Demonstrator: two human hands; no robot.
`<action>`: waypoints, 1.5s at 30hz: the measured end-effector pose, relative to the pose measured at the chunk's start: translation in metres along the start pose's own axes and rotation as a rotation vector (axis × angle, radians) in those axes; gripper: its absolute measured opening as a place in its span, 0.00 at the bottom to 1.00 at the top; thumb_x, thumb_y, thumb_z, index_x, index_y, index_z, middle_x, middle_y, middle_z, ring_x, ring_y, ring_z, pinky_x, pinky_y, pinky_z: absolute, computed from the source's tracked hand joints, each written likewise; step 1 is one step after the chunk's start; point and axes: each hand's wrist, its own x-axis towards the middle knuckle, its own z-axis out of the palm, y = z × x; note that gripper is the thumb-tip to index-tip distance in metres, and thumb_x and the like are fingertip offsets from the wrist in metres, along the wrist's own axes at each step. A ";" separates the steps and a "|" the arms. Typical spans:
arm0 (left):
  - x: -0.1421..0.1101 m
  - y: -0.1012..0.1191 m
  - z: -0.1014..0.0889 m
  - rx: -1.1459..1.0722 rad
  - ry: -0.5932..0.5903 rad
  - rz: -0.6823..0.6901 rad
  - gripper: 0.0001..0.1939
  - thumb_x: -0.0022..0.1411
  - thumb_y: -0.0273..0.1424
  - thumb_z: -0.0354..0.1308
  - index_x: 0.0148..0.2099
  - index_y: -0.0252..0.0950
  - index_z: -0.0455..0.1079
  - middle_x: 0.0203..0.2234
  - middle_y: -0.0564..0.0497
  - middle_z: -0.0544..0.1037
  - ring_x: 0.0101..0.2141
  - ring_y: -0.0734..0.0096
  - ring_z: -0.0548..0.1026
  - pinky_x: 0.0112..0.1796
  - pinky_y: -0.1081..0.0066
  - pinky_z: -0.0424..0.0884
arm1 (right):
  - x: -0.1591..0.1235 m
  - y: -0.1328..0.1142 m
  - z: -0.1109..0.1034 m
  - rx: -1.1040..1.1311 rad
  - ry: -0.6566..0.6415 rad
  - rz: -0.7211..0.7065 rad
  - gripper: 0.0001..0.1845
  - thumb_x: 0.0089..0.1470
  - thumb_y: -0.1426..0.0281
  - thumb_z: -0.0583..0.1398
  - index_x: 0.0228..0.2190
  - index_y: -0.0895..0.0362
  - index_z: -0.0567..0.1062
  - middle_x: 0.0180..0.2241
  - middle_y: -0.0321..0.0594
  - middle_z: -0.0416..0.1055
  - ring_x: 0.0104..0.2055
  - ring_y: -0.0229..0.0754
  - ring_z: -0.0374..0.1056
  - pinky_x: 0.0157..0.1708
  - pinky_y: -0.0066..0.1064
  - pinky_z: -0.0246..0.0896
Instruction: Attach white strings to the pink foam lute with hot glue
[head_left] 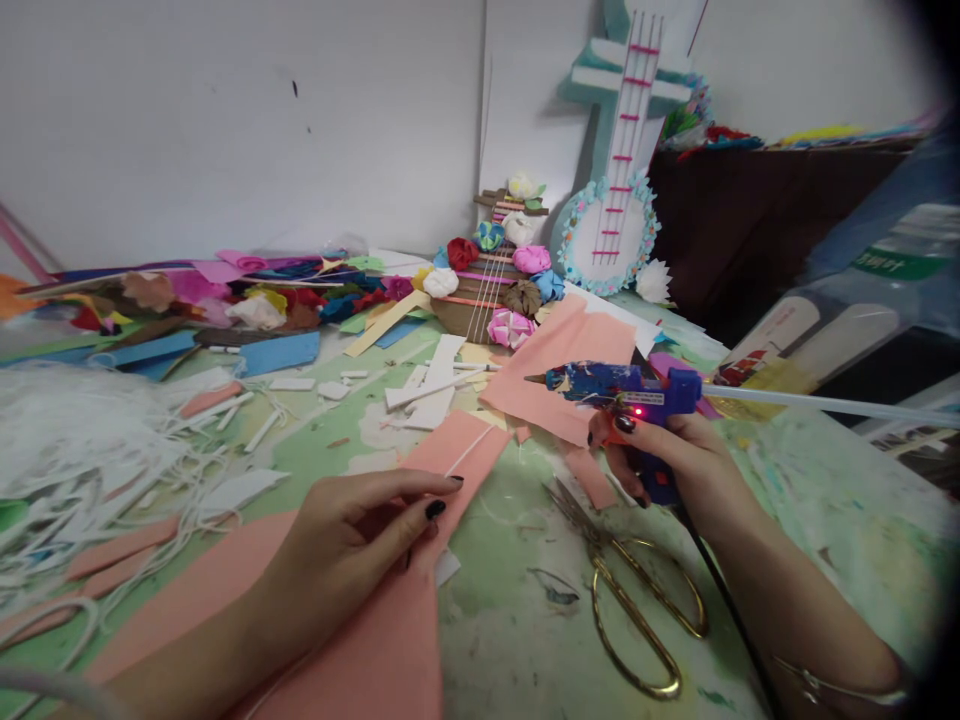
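Note:
My left hand [367, 530] rests over a salmon-pink paper-covered shape [390, 640] with a wide lower body and a narrow neck. Its thumb and index finger are close together on a thin white string [471, 448] that runs along the neck; the other fingers are curled and partly hidden. My right hand [675, 460] is closed around the handle of a blue glue gun [626, 388], whose red light glows and whose nozzle points left. A long glue stick [810, 402] sticks out of its back. Gold-handled scissors [619, 560] lie below the gun.
White strings [180, 500] and scraps cover the left side. Coloured paper [247, 300] is heaped along the wall. A flower-covered brown paper instrument [487, 285] and a teal-and-white one [607, 230] stand at the back. A plastic bottle [862, 290] is at right.

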 end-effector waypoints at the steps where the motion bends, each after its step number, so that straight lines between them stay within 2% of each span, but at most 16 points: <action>1: 0.000 0.001 0.000 -0.004 0.004 -0.005 0.11 0.59 0.30 0.55 0.39 0.42 0.79 0.31 0.52 0.83 0.27 0.73 0.79 0.27 0.80 0.74 | 0.000 0.000 0.000 0.002 0.004 -0.003 0.11 0.53 0.63 0.62 0.31 0.59 0.73 0.17 0.34 0.66 0.14 0.34 0.59 0.14 0.25 0.49; 7: 0.000 0.003 0.000 0.009 0.006 0.009 0.10 0.60 0.31 0.54 0.34 0.39 0.78 0.27 0.51 0.82 0.26 0.73 0.78 0.27 0.79 0.72 | 0.001 0.001 -0.001 0.014 0.000 0.000 0.11 0.53 0.62 0.62 0.30 0.58 0.72 0.15 0.33 0.64 0.14 0.35 0.59 0.13 0.25 0.49; 15: 0.001 0.002 -0.001 0.056 -0.064 0.048 0.11 0.62 0.33 0.54 0.30 0.38 0.74 0.24 0.52 0.77 0.26 0.74 0.74 0.27 0.77 0.68 | 0.001 0.001 -0.001 0.020 -0.009 -0.006 0.10 0.53 0.63 0.62 0.31 0.58 0.73 0.16 0.34 0.65 0.14 0.34 0.59 0.13 0.25 0.49; 20: 0.001 0.001 -0.001 0.088 -0.075 0.054 0.13 0.63 0.35 0.52 0.28 0.37 0.72 0.22 0.53 0.75 0.24 0.76 0.71 0.25 0.77 0.64 | 0.001 0.001 -0.001 0.015 0.016 0.007 0.12 0.52 0.62 0.63 0.30 0.59 0.72 0.18 0.36 0.68 0.14 0.34 0.58 0.12 0.25 0.50; 26: 0.001 0.000 -0.001 0.115 -0.084 0.058 0.17 0.64 0.36 0.52 0.24 0.36 0.69 0.19 0.54 0.71 0.21 0.77 0.68 0.23 0.78 0.61 | 0.002 0.000 -0.001 0.017 0.002 0.009 0.11 0.53 0.63 0.62 0.31 0.59 0.73 0.18 0.36 0.67 0.14 0.34 0.59 0.13 0.25 0.50; 37: 0.003 -0.001 0.001 0.184 -0.095 0.066 0.19 0.64 0.36 0.50 0.22 0.35 0.65 0.16 0.55 0.67 0.20 0.78 0.64 0.22 0.78 0.57 | 0.002 -0.001 -0.002 0.005 -0.008 -0.010 0.12 0.53 0.62 0.62 0.30 0.60 0.74 0.19 0.36 0.67 0.14 0.33 0.59 0.12 0.24 0.50; 45: 0.002 -0.003 0.003 0.208 -0.128 0.039 0.19 0.65 0.37 0.49 0.22 0.35 0.64 0.17 0.56 0.65 0.20 0.78 0.62 0.22 0.77 0.57 | 0.000 -0.002 -0.001 0.005 -0.012 -0.024 0.11 0.53 0.62 0.61 0.30 0.59 0.73 0.15 0.34 0.63 0.15 0.35 0.58 0.13 0.25 0.49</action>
